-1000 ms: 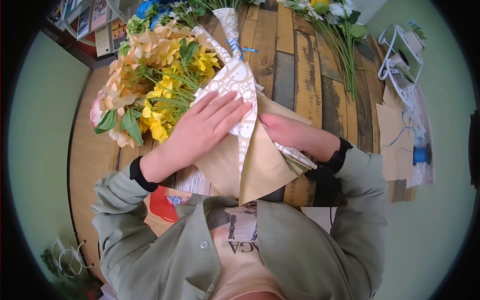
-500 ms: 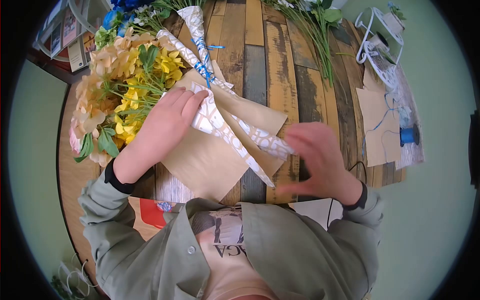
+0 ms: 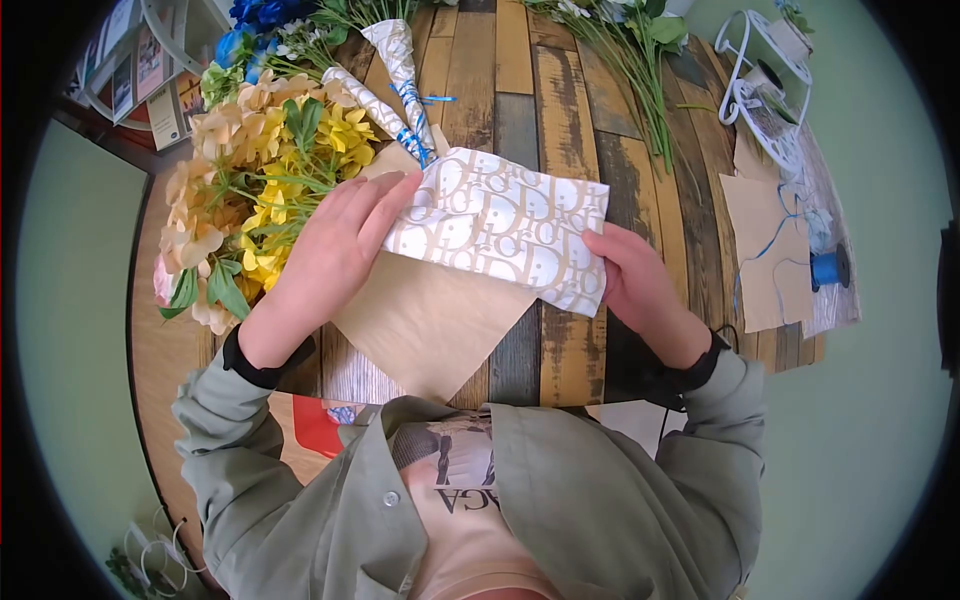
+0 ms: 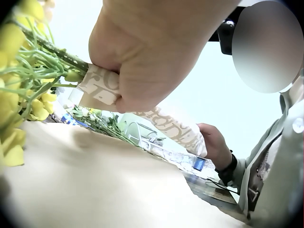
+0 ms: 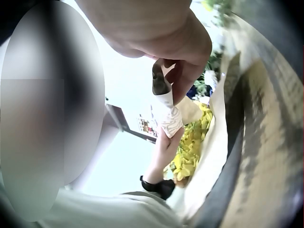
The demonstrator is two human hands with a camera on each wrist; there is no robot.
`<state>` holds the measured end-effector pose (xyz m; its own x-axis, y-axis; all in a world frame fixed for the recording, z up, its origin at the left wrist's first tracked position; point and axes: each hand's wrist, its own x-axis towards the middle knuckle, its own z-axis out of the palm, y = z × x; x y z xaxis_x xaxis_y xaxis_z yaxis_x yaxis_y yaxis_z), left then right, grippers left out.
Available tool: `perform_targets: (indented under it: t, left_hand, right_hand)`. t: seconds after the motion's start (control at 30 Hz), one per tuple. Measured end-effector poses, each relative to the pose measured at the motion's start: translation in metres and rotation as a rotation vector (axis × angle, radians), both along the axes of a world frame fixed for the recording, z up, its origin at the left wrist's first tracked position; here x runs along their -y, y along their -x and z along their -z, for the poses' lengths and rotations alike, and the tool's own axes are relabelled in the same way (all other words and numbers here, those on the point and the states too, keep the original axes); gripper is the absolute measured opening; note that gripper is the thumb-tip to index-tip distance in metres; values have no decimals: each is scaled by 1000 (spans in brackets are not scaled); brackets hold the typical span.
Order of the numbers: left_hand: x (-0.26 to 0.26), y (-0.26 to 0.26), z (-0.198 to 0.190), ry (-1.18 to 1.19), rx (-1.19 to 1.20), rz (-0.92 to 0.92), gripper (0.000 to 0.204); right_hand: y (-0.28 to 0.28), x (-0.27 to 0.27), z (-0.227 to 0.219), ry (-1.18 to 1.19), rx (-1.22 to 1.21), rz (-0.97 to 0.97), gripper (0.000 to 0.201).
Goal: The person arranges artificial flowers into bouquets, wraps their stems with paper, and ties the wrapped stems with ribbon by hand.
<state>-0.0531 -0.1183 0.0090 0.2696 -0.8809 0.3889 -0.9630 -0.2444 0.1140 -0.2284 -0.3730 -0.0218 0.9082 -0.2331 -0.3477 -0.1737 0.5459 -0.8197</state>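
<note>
A sheet of white-and-beige patterned wrapping paper [image 3: 500, 215] spans the space between both hands, its broad printed side facing up. At its left end my left hand [image 3: 335, 235] grips the paper, and the left wrist view has a green stem [image 4: 61, 54] running into that grip. My right hand [image 3: 640, 285] pinches the right end; in the right wrist view a dark stem end [image 5: 159, 80] pokes out of the paper there. Yellow flowers [image 3: 345, 140] and peach flowers [image 3: 200, 200] lie beside my left hand. Underneath is plain brown paper [image 3: 430, 320].
Two patterned paper wraps, one upright in view [image 3: 393, 50] and one slanted [image 3: 360, 100], are tied with blue ribbon behind the hands. Long-stemmed flowers [image 3: 650, 110] lie at the far right, near a white wire stand [image 3: 735, 90] and a blue ribbon spool [image 3: 830, 268].
My right hand left the paper, swung outward, then came back and took its right end. The patterned paper has turned from a narrow folded strip to broad side up. My left hand stays near its left end.
</note>
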Motion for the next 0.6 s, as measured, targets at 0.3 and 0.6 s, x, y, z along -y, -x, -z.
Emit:
perform_targets:
  t: [0.3,0.6]
  left_hand:
    - [1,-11,6,-87,61,34,34]
    - [-6,0,-10,30,178,-40,46]
  right_hand:
    - [5,-32,-65,1985,608,-89,35]
    - [-48,-40,-10,1283,160,-787,39]
